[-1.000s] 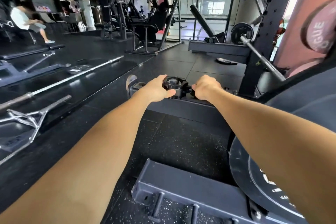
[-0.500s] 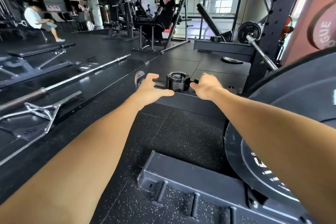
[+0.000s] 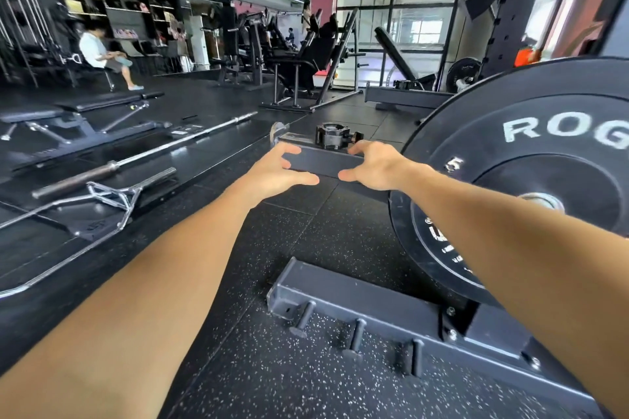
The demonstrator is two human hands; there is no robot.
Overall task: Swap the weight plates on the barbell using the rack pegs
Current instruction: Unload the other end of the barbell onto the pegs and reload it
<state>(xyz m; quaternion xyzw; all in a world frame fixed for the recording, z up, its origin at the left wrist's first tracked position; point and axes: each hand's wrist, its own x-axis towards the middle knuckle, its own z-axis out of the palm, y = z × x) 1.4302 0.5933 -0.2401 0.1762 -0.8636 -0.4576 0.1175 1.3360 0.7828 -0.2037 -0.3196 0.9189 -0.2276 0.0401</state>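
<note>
A black barbell collar [image 3: 332,135] sits on the far base beam of the rack [image 3: 323,161]. My left hand [image 3: 277,168] and my right hand [image 3: 377,165] hover just in front of that beam, both with fingers spread and holding nothing. At the right a large black bumper plate [image 3: 531,160] lettered "ROG" sits on the barbell sleeve [image 3: 541,201]. A second black plate [image 3: 429,245] stands behind and below it, partly hidden by my right forearm.
The near rack beam [image 3: 374,303] carries three short pegs [image 3: 354,337] pointing toward me. A bare barbell [image 3: 143,156] and a trap bar [image 3: 85,211] lie on the floor at left. A bench [image 3: 78,112], machines and a seated person [image 3: 102,56] fill the background.
Both hands have let go of the collar, left it on the far beam and drawn back toward me with fingers spreading. The view has shifted right, bringing the big plate into view.
</note>
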